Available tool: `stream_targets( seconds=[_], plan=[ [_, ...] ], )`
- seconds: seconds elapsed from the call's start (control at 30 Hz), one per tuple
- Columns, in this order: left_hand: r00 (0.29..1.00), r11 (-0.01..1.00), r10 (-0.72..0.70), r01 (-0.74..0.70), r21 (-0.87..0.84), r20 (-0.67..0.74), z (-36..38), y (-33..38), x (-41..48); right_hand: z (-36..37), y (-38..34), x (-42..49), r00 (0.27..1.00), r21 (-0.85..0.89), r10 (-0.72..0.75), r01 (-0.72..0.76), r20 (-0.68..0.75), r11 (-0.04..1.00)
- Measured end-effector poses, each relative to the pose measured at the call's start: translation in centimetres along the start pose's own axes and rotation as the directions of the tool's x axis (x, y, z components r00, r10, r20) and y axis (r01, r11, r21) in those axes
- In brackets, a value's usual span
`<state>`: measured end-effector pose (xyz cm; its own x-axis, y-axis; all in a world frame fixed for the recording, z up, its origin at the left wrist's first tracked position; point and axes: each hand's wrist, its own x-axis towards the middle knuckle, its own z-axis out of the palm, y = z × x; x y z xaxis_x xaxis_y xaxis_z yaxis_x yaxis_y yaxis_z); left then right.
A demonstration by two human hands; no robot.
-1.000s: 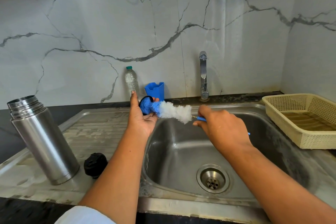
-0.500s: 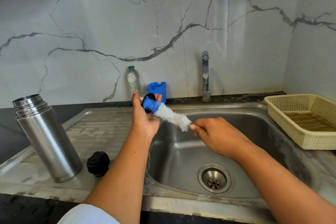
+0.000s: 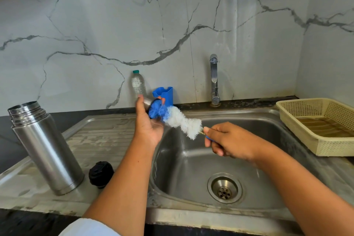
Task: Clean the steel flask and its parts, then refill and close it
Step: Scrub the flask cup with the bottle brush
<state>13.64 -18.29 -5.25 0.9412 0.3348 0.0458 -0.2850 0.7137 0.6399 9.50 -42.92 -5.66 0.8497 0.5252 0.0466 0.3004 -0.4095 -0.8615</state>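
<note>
The open steel flask stands upright on the drainboard at the left. Its black stopper lies just right of the flask's base. My left hand grips the small steel cup lid above the sink's left rim, its mouth facing right. My right hand grips the handle of a bottle brush. The brush's blue tip is pushed into the lid and its white bristles stick out toward my right hand.
The steel sink with its drain lies below my hands. A tap stands at the back. A clear plastic bottle and a blue holder stand against the wall. A cream basket sits at the right.
My right hand has dropped lower and pulled back a little, tilting the brush down to the right. The blue tip stays inside the lid in my left hand.
</note>
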Motion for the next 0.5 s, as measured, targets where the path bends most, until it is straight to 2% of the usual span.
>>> stream_targets(
  seconds=[0.13, 0.17, 0.23, 0.33, 0.5],
  plan=[
    [0.999, 0.999, -0.037, 0.037, -0.004, -0.003, 0.5, -0.6, -0.3, -0.1, 0.3, 0.1, 0.999, 0.095, 0.043, -0.041, -0.018, 0.995],
    [0.999, 0.999, -0.035, 0.036, 0.013, -0.026, 0.4, -0.4, -0.1, -0.4, 0.3, 0.1, 0.999, 0.065, 0.028, -0.025, -0.044, 0.998],
    [0.995, 0.996, -0.03, 0.038, 0.086, -0.094, -0.1, -0.4, 0.4, -0.4, 0.4, 0.3, 0.993, -0.109, -0.022, 0.009, -0.118, 0.994],
    [0.985, 0.986, -0.007, 0.035, 0.163, -0.171, -0.3, -0.5, 0.8, -0.2, 0.8, 0.7, 0.968, -0.332, -0.055, -0.031, -0.246, 0.943],
    [0.989, 0.995, -0.016, 0.03, 0.092, -0.147, -0.5, 0.2, 1.4, 0.0, 0.7, 0.6, 0.963, -0.424, -0.056, -0.063, -0.262, 0.903]
  ],
)
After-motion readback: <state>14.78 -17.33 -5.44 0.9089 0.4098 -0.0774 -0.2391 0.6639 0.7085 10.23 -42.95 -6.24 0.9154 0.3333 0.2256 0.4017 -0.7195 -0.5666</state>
